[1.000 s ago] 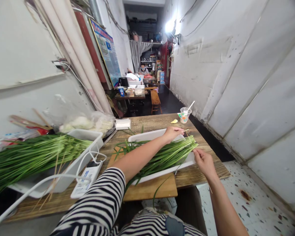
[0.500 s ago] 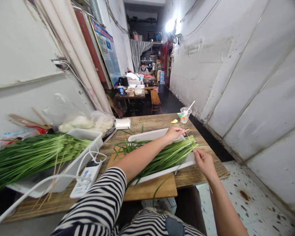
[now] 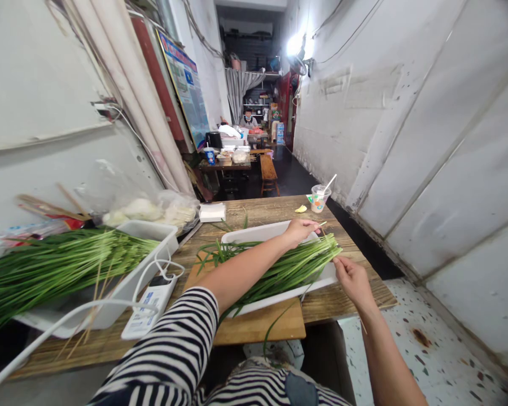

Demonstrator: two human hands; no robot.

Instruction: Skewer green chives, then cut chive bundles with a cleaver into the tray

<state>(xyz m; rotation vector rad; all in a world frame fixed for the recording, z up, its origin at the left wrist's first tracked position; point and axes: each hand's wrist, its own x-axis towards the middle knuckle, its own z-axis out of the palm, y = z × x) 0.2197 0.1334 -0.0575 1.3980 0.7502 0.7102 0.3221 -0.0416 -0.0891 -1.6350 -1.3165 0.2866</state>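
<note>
Long green garlic chives [image 3: 292, 268] lie in a white tray [image 3: 258, 307], their pale cut ends toward the right. Reaching across them, my left hand [image 3: 301, 232] is closed in a pinch on a chive stalk [image 3: 323, 224], whose pale tip sticks out past the fingers. My right hand [image 3: 352, 277] is closed beside the cut ends at the tray's right end. A thin pale skewer [image 3: 363, 326] shows below its wrist and seems to run through the grip; most of it is hidden.
A wooden board [image 3: 262, 330] lies under the tray. At left stand a second tray [image 3: 122, 299] with more chives, loose skewers [image 3: 93, 299] and a white power strip [image 3: 148, 307] with its cable. A plastic cup [image 3: 319, 200] stands at the far right. Another person [image 3: 248, 119] sits far back.
Both hands keep nearly the same place and grip. The chive tip at my left fingers shows slightly more green and points a little differently. The whole view has shifted very slightly.
</note>
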